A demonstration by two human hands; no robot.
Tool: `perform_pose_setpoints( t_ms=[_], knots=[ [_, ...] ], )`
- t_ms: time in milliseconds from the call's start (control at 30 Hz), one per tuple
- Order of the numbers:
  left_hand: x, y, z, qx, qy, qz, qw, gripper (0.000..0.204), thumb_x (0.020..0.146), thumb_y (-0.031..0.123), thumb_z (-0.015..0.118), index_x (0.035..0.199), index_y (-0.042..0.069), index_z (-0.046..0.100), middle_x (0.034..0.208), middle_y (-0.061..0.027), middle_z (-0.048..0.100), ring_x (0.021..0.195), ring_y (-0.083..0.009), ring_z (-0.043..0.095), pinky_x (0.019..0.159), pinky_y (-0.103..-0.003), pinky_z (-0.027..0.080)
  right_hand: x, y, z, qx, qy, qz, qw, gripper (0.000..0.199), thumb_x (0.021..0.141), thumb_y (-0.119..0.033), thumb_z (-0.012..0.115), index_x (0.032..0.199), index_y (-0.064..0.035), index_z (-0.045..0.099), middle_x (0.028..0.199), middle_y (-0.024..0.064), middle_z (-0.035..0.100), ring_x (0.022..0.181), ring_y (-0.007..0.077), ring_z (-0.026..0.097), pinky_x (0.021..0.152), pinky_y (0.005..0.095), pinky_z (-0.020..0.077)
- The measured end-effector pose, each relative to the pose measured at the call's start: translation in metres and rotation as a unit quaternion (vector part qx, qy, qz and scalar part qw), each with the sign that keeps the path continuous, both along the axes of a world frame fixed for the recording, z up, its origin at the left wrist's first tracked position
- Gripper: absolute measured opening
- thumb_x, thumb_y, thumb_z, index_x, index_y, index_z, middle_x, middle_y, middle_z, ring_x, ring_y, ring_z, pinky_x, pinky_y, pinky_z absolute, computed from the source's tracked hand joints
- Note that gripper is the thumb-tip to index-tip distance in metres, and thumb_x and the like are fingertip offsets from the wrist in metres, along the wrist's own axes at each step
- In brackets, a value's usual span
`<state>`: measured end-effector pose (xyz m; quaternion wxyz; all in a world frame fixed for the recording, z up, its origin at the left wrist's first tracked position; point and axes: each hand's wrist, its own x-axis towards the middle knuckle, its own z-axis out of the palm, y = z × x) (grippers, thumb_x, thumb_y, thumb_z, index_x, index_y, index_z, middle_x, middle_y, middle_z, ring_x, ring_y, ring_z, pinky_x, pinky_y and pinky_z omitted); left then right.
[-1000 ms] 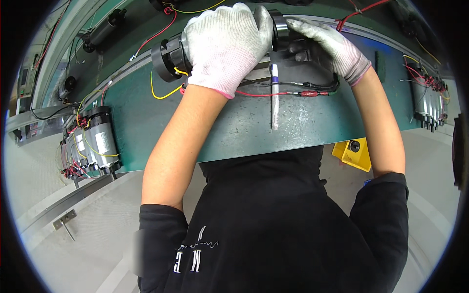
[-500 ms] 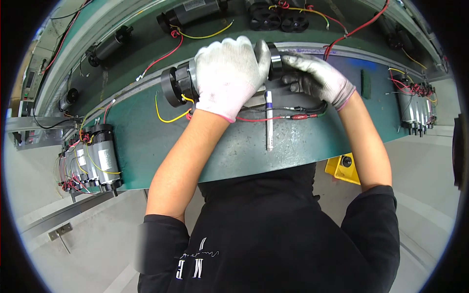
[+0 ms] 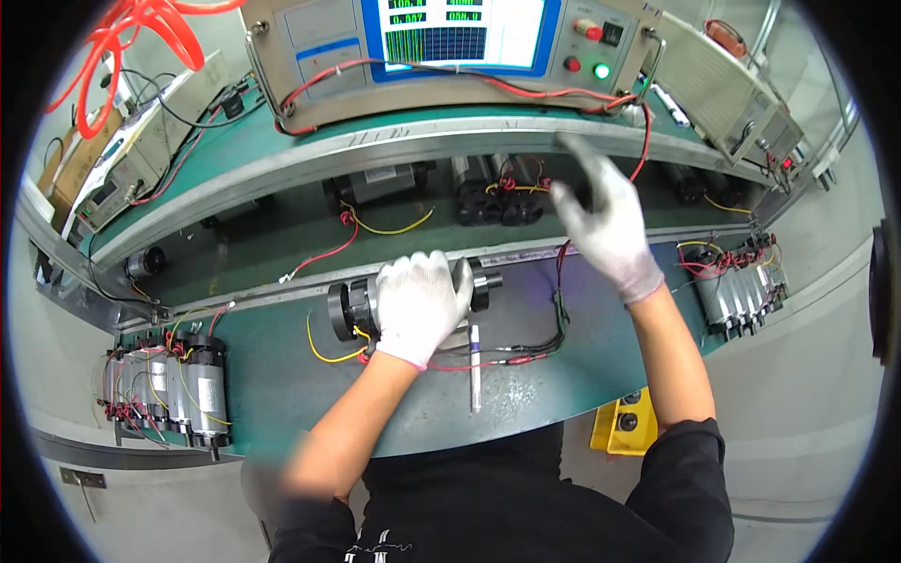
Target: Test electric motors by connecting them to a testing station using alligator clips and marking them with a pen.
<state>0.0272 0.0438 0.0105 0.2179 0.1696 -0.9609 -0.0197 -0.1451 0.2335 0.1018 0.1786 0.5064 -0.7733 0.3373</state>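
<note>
My left hand [image 3: 418,305], in a white glove, is wrapped over the top of a cylindrical electric motor [image 3: 357,308] lying on the green bench. The motor's black end caps stick out on both sides of the glove, with a shaft at the right. Yellow and red wires come off its left end. My right hand [image 3: 608,225], gloved and dirty at the fingertips, is raised above the bench near the shelf edge. It holds nothing and its fingers are apart. A white marker pen [image 3: 475,371] lies beside the motor. Red and black test leads [image 3: 530,355] run to the right.
Several motors [image 3: 202,385] stand at the left of the bench, more [image 3: 737,291] at the right. Other motors [image 3: 380,183] lie under the shelf [image 3: 310,178]. A tester with a lit screen [image 3: 460,38] stands on it. A yellow bin [image 3: 624,427] sits below the bench edge.
My right hand has left the motor's right end and risen up and away, its fingers opening. My left hand stays on the motor. The view has tilted up, bringing in the tester.
</note>
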Motion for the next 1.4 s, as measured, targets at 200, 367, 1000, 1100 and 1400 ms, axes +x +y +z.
perform_pose_setpoints(
  t_ms=[200, 367, 1000, 1100, 1400],
  knots=[
    [-0.003, 0.007, 0.005, 0.004, 0.008, 0.001, 1.0, 0.039, 0.099, 0.042, 0.066, 0.086, 0.007, 0.074, 0.082, -0.0166, 0.074, 0.082, -0.0347, 0.075, 0.081, -0.049, 0.058, -0.027, -0.023, 0.048, -0.079, 0.17, -0.094, 0.978, 0.064, 0.095, -0.007, 0.072, 0.156, -0.0037, 0.053, 0.152, 0.0244, 0.062, 0.14, 0.0383, 0.062, 0.114, 0.0404, 0.0521],
    [-0.001, 0.005, 0.007, 0.015, 0.008, -0.004, 1.0, 0.04, 0.1, 0.042, 0.065, 0.085, 0.007, 0.075, 0.083, -0.017, 0.074, 0.083, -0.0347, 0.075, 0.082, -0.048, 0.058, -0.014, -0.016, 0.045, -0.05, 0.14, -0.083, 0.985, 0.066, 0.094, -0.007, 0.073, 0.157, -0.0045, 0.053, 0.154, 0.0235, 0.06, 0.14, 0.0375, 0.062, 0.114, 0.041, 0.0525],
    [0.086, 0.038, -0.02, 0.133, -0.382, -0.397, 0.824, 0.048, 0.092, 0.028, 0.075, 0.132, 0.003, 0.068, 0.122, -0.0185, 0.07, 0.116, -0.0374, 0.066, 0.101, -0.051, 0.052, 0.032, 0.158, -0.107, 0.351, -0.137, 0.084, 0.922, 0.045, 0.087, -0.016, 0.082, 0.129, -0.0026, 0.072, 0.114, 0.0178, 0.076, 0.092, 0.0387, 0.074, 0.084, 0.0451, 0.0614],
    [0.067, 0.02, -0.01, 0.158, -0.155, -0.474, 0.852, 0.054, 0.092, 0.03, 0.075, 0.138, 0.003, 0.064, 0.126, -0.0181, 0.07, 0.117, -0.0378, 0.067, 0.102, -0.051, 0.053, 0.03, 0.11, -0.1, 0.213, -0.105, 0.062, 0.969, 0.046, 0.094, -0.02, 0.079, 0.135, -0.0019, 0.069, 0.117, 0.0178, 0.077, 0.094, 0.0348, 0.076, 0.085, 0.0437, 0.0617],
    [-0.024, -0.003, 0.022, 0.027, -0.153, -0.182, 0.971, 0.079, 0.073, 0.052, 0.091, 0.127, 0.001, 0.066, 0.11, -0.0184, 0.073, 0.102, -0.0352, 0.076, 0.089, -0.046, 0.061, 0.017, -0.009, -0.152, 0.044, -0.575, 0.136, 0.805, 0.062, 0.11, -0.041, 0.064, 0.155, -0.0006, 0.051, 0.1, 0.0038, 0.07, 0.079, 0.0097, 0.064, 0.069, 0.0292, 0.0543]
  ],
)
